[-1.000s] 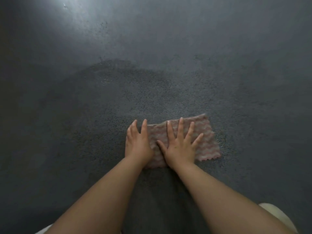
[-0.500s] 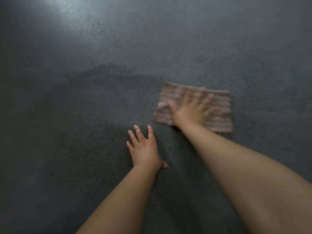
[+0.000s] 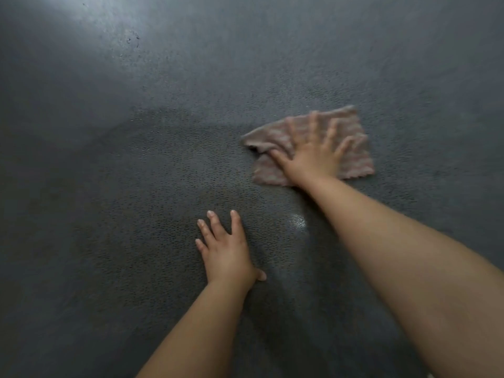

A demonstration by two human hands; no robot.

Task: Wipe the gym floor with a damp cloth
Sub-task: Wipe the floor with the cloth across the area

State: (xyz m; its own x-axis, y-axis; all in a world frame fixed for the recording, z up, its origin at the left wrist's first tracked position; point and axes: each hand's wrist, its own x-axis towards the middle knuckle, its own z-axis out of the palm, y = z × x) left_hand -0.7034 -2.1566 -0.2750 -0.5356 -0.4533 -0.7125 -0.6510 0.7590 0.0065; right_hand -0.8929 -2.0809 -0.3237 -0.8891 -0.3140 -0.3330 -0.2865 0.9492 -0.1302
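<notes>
A pinkish striped cloth (image 3: 351,162) lies on the dark grey gym floor (image 3: 136,186), right of centre. My right hand (image 3: 313,156) presses flat on it with fingers spread; hand and cloth are motion-blurred, and the cloth's left corner is rumpled up. My left hand (image 3: 226,249) rests flat on the bare floor nearer to me, fingers straight, apart from the cloth. A darker damp patch covers the floor around and left of my hands.
The floor stretches on all sides with a bright light reflection (image 3: 90,15) at the top left and a small wet glint (image 3: 297,222) between my arms. No other objects are in view.
One second ago both hands pressed on the cloth close to me. My right hand has since pushed it forward, then to the right; my left hand came off it onto the floor.
</notes>
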